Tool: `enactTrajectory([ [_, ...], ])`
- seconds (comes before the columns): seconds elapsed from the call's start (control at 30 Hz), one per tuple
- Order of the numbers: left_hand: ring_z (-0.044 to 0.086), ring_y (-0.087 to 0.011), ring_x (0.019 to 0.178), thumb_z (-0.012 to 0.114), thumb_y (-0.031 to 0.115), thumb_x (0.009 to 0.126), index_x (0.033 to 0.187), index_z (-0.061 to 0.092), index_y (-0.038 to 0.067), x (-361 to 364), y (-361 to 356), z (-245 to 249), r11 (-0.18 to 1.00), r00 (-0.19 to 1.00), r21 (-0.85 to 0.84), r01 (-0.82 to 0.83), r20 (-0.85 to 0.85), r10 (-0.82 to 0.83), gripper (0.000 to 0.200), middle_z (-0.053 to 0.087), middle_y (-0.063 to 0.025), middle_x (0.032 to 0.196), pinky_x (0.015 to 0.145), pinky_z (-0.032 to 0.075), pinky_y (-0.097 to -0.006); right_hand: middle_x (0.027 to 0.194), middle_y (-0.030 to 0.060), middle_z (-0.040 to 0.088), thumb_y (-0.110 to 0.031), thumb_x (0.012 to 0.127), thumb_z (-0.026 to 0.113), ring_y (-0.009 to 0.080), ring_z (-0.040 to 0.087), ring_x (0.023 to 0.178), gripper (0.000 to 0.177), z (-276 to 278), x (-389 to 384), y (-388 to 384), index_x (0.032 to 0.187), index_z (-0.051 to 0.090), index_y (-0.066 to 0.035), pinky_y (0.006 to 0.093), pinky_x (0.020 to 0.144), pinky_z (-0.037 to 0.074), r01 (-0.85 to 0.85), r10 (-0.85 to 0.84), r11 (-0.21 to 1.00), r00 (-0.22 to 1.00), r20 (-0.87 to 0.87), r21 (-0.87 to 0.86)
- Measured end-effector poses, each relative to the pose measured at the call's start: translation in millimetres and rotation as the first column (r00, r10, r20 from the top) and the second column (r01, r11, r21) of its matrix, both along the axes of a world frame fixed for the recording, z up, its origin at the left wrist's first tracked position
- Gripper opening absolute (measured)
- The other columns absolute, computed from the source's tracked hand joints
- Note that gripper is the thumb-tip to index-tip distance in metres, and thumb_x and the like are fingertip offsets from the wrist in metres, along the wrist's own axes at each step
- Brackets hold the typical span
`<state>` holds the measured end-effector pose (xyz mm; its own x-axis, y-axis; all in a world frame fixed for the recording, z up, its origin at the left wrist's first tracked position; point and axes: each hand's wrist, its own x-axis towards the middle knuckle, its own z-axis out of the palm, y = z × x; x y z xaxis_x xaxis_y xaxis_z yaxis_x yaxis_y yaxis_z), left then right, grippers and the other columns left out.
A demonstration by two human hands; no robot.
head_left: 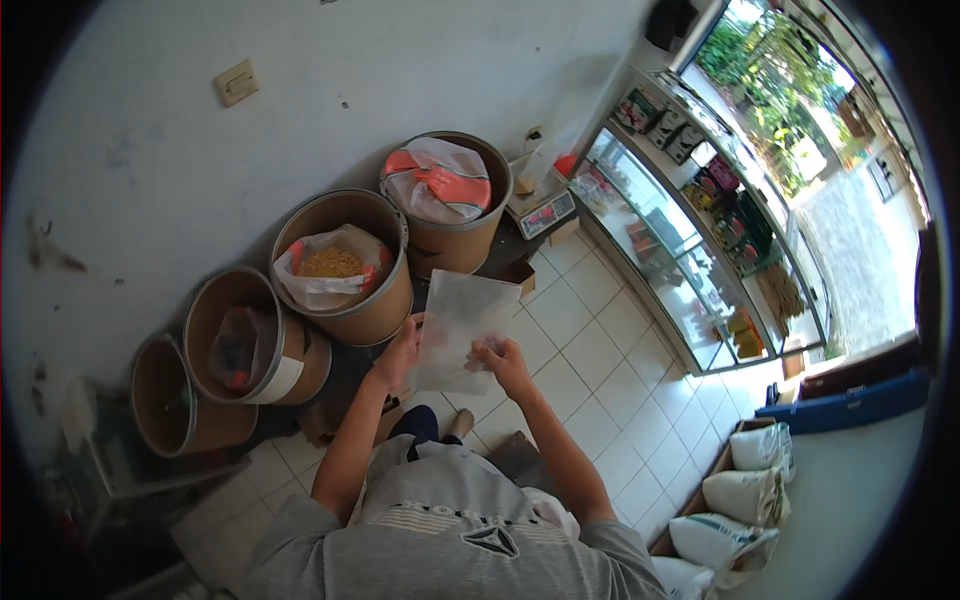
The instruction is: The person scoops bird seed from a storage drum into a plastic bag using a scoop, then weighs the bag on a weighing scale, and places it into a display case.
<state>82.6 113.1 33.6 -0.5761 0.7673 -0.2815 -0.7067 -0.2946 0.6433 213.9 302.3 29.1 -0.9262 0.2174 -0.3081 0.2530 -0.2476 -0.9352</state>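
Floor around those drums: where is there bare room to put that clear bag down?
The widest bare patch is the tiled floor between the drums and the glass counter, down to the sacks. Along the wall it is crowded: four drums close together, then the scale. The left hand and right hand both grip the clear bag.

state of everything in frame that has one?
plastic bag: looks empty, held flat
left hand: gripping bag edge
right hand: pinching bag edge
rightmost drum: lidless, liner folded shut
second drum: lidless, liner open, yellow grain
third drum: lidless, dark bag inside
leftmost drum: lidless
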Motion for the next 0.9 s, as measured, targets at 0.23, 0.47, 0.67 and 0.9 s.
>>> enactTrajectory([
  [0.23,0.065,-0.0166,0.083,0.063,0.008,0.088,0.132,0.036,0.007,3.0,-10.2,-13.5,0.927,0.926,-0.278,-0.251,-0.348,0.147,0.052,0.062,-0.0102,0.099,0.075,0.053,-0.0308,0.103,0.0093,0.06,-0.011,0.088,0.065,0.0163,0.062,0.086,0.036,9.4,-70.8,13.2,0.12,0.05,-0.005,0.0297,0.075,0.052,-0.08,0.073,0.992,0.995,-0.068,-0.102],
  [0.47,0.064,-0.015,0.08,0.061,0.002,0.086,0.132,0.042,0.009,-45.9,-3.7,5.7,0.815,0.744,-0.211,-0.54,-0.573,0.345,0.05,0.062,-0.0063,0.098,0.07,0.053,-0.0285,0.092,0.0051,0.061,-0.001,0.084,0.066,0.0116,0.059,0.082,0.057,26.3,-140.1,21.6,0.134,0.038,-0.003,0.0259,0.074,0.049,-0.107,0.115,0.993,0.978,-0.173,0.055],
  [0.67,0.061,-0.0144,0.078,0.067,0.004,0.082,0.104,0.064,0.003,-122.8,5.7,16.9,0.711,0.519,-0.367,-0.599,-0.855,-0.004,0.023,0.061,-0.0061,0.085,0.072,0.048,-0.0264,0.074,0.002,0.06,-0.008,0.078,0.073,0.0082,0.056,0.067,0.036,10.4,-217.6,66.3,0.112,0.064,-0.004,0.024,0.06,0.046,-0.24,0.294,0.794,0.956,-0.008,0.559],
  [0.9,0.058,-0.0137,0.073,0.066,0.016,0.085,0.09,0.059,0.0,-243.3,53.9,-2.3,0.674,0.241,-0.214,-0.707,-0.969,-0.055,0.017,0.059,-0.0067,0.079,0.067,0.046,-0.0285,0.087,0.0105,0.064,-0.016,0.082,0.071,0.0183,0.062,0.071,0.018,14.0,-327.1,111.9,0.089,0.062,-0.002,0.029,0.069,0.048,0.054,0.227,0.666,0.936,-0.271,0.744],
])
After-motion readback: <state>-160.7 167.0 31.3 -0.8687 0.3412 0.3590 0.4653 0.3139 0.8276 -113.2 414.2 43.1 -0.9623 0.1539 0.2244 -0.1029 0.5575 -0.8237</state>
